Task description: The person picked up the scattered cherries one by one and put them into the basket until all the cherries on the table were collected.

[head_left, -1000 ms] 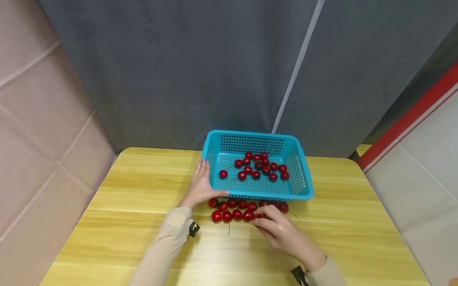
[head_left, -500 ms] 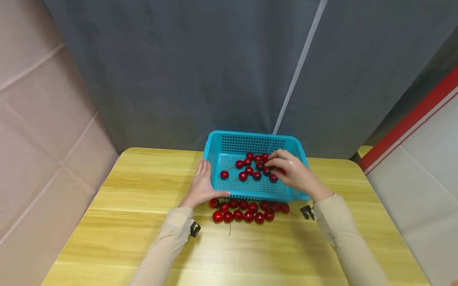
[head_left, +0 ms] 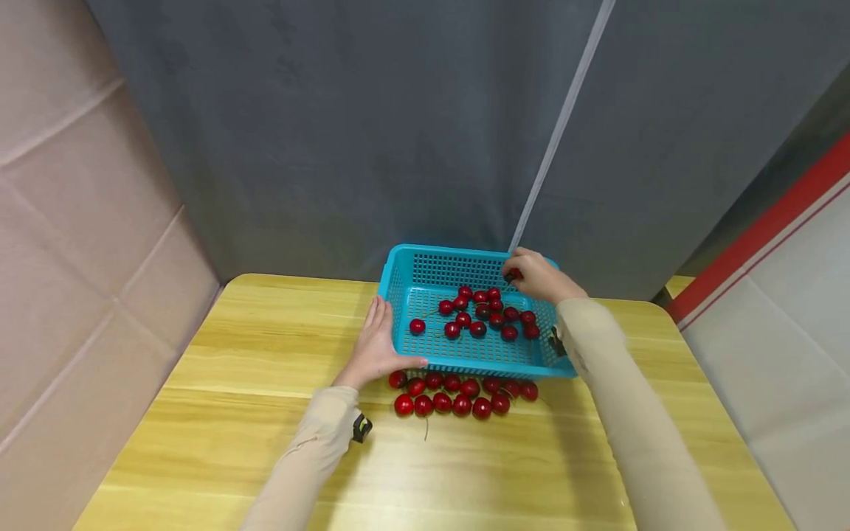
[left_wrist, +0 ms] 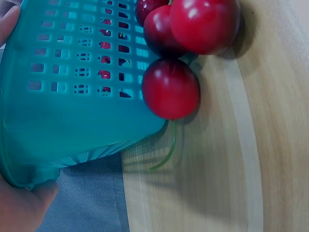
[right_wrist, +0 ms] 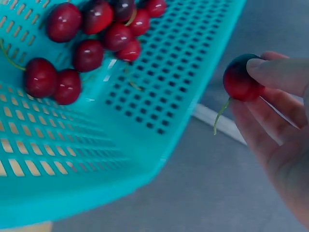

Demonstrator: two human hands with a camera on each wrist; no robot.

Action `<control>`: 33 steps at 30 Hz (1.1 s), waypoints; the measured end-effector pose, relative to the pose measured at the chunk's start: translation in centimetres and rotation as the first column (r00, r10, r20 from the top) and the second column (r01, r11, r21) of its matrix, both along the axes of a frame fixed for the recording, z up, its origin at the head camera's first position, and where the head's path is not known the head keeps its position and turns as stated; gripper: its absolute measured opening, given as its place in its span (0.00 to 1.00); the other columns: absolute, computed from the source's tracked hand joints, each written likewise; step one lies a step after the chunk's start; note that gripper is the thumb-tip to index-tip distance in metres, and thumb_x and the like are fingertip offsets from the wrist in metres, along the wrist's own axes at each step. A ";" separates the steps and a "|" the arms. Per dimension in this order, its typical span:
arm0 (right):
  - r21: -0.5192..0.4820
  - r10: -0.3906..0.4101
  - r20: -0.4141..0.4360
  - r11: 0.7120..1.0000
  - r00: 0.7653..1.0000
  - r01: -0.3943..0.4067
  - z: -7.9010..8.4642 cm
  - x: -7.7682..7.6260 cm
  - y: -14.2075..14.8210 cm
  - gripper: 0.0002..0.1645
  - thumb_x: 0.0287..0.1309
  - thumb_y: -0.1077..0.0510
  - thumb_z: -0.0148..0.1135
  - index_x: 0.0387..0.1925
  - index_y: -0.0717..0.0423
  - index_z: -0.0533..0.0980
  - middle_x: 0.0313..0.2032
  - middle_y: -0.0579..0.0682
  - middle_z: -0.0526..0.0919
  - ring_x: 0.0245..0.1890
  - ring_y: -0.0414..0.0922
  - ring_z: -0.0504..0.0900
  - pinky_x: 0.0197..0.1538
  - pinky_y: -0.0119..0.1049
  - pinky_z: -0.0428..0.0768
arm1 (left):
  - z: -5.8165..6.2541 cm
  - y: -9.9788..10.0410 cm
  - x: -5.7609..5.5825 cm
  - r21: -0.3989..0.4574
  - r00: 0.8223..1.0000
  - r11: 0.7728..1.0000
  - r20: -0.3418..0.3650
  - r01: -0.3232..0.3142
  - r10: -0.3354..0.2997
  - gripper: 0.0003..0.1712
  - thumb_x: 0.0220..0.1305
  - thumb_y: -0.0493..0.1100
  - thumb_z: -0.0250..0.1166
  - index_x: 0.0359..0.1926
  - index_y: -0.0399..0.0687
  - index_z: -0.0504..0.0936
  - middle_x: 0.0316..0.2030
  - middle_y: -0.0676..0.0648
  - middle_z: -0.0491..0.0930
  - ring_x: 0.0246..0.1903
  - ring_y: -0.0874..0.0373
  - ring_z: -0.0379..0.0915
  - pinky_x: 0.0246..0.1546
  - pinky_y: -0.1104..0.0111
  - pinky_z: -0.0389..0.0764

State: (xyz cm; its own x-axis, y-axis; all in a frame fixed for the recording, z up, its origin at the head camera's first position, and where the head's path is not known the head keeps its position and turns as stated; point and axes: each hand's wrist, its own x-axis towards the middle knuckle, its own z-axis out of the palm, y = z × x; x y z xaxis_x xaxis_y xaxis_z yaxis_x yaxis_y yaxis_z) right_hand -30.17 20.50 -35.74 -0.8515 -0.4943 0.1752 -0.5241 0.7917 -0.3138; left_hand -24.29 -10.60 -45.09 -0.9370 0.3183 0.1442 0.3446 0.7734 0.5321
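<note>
My right hand (head_left: 539, 276) pinches a dark red cherry (right_wrist: 241, 79) between thumb and fingers at the far right rim of a turquoise basket (head_left: 465, 366). A thin green stem hangs from that cherry in the right wrist view. Several other cherries (head_left: 451, 330) lie spread on the basket floor. My left hand (head_left: 377, 350) holds the basket's near left corner, fingers along the left side and thumb on the front rim. Two rows of cherries (head_left: 441, 402) line the tabletop just in front of the basket; the left wrist view shows one cherry (left_wrist: 170, 89) close to the basket wall.
The pale wooden table (head_left: 279, 369) extends on both sides of the basket and toward me. A dark grey curtain (head_left: 332, 147) hangs behind the table's far edge. Light padded panels (head_left: 86, 295) stand at left, and a red-edged white panel (head_left: 797, 317) at right.
My right hand has gone from the front cherry row into the basket, then up to its far right rim, now with a cherry in its fingers. The left hand keeps its place.
</note>
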 end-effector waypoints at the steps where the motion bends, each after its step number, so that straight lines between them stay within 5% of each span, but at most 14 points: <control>1: -0.002 -0.008 0.015 1.000 1.000 0.008 -0.3 -0.4 0.1 0.13 0.50 0.74 0.54 0.37 0.65 0.80 0.36 0.58 0.74 0.36 0.51 0.75 0.38 0.43 0.78 | -0.1 0.0 0.0 0.000 1.000 1.000 0.000 -0.001 0.001 0.74 0.31 0.71 0.69 0.67 0.30 0.43 0.69 0.36 0.34 0.69 0.45 0.27 0.66 0.56 0.45; 13: -0.003 -0.177 0.233 0.983 0.956 0.183 -3.6 -2.7 0.2 0.17 0.48 0.74 0.49 0.41 0.71 0.77 0.40 0.64 0.80 0.38 0.53 0.75 0.42 0.46 0.77 | -0.5 0.3 0.4 0.008 1.000 1.000 0.009 -0.004 0.004 0.75 0.30 0.73 0.69 0.68 0.30 0.44 0.70 0.37 0.35 0.69 0.47 0.26 0.66 0.56 0.47; 25: 0.026 -0.265 0.279 0.963 0.923 0.269 -4.5 -2.8 0.3 0.19 0.49 0.75 0.48 0.44 0.70 0.76 0.44 0.64 0.79 0.38 0.52 0.73 0.43 0.46 0.78 | -0.6 0.6 0.1 0.007 1.000 1.000 -0.022 -0.006 0.006 0.74 0.30 0.71 0.70 0.67 0.30 0.45 0.69 0.36 0.37 0.69 0.45 0.29 0.66 0.56 0.46; 33: 0.025 -0.284 0.311 0.957 0.907 0.290 -4.6 -2.9 0.7 0.23 0.46 0.75 0.47 0.46 0.68 0.76 0.49 0.65 0.76 0.50 0.57 0.72 0.40 0.43 0.78 | -0.5 0.5 0.0 0.003 1.000 1.000 -0.022 0.000 0.000 0.74 0.30 0.71 0.70 0.67 0.29 0.46 0.69 0.36 0.36 0.69 0.46 0.28 0.66 0.56 0.46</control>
